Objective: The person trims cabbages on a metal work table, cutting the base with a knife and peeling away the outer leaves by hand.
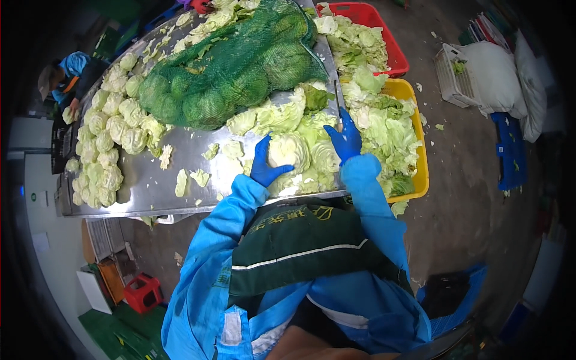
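My left hand (264, 164), in a blue glove, rests against the left side of a trimmed pale cabbage head (290, 152), its thumb along the near side. My right hand (346, 137), also gloved, is at the table's right edge, holding a knife (337, 100) whose narrow blade points away from me. A second pale cabbage (325, 156) lies between the first one and my right hand. Loose cabbage leaves (283, 114) spread around both heads. Beyond them, a green mesh sack (234, 76) holds several untrimmed cabbages.
The metal table (148, 180) carries a pile of trimmed cabbages (105, 128) at left. A yellow crate (421, 157) and a red crate (396, 49), both full of leaves, stand along its right side. Another person (74, 74) handles a cabbage at far left. A red stool (143, 292) stands behind left.
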